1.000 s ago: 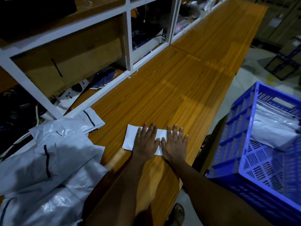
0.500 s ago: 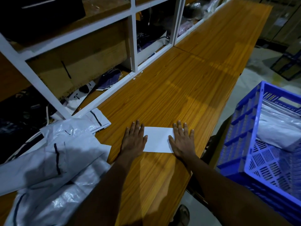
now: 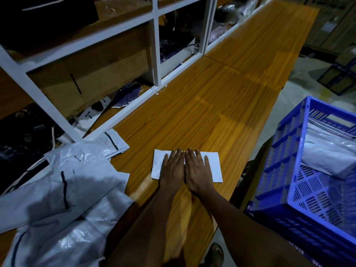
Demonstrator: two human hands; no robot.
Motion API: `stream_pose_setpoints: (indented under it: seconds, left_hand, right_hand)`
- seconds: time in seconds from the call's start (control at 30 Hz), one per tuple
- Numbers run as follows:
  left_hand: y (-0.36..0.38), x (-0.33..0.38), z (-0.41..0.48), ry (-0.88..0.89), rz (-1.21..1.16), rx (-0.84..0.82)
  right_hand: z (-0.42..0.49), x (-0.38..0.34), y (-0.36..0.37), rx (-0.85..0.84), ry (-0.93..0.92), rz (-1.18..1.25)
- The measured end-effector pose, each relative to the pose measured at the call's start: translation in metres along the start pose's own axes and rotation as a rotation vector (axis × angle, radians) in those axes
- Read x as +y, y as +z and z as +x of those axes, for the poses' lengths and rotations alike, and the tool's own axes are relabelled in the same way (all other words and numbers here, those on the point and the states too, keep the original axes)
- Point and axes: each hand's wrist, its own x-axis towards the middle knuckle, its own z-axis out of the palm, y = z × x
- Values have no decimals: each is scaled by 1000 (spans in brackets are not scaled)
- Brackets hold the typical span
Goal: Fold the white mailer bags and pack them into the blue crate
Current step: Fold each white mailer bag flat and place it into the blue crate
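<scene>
A folded white mailer bag (image 3: 213, 166) lies flat on the wooden counter (image 3: 212, 105) near its front edge. My left hand (image 3: 173, 166) and my right hand (image 3: 197, 170) press flat on its middle, side by side, fingers straight and touching each other. A loose pile of unfolded white mailer bags (image 3: 61, 193) with dark strips covers the counter at the left. The blue crate (image 3: 285, 170) stands to the right of the counter, below its level, with folded white bags (image 3: 327, 157) inside.
A white-framed shelf unit (image 3: 156, 51) runs along the counter's far left side, holding cardboard boxes and dark items. The counter stretches far ahead. Dark crates (image 3: 339, 78) sit on the floor at the far right. A sandalled foot (image 3: 216, 255) shows below.
My hands, apart at the bag's two ends half a second ago, have slid together to its middle. The bag stays flat on the counter.
</scene>
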Motion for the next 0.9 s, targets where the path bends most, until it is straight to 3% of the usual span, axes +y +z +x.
stream_pose_setpoints:
  seconds: [0.13,0.3,0.4,0.9]
  left_hand:
    - [6,-7,-1,-82,10,79]
    - [1,-4,8,-353,-56,101]
    - [2,-7,12,-413,-53,106]
    - [-2,-83,10,16,240,18]
  right_hand:
    - [1,7,-1,5,143,6]
    - [6,13,0,59,433,43]
    - [6,16,0,85,450,59]
    - [2,86,-16,-71,102,-30]
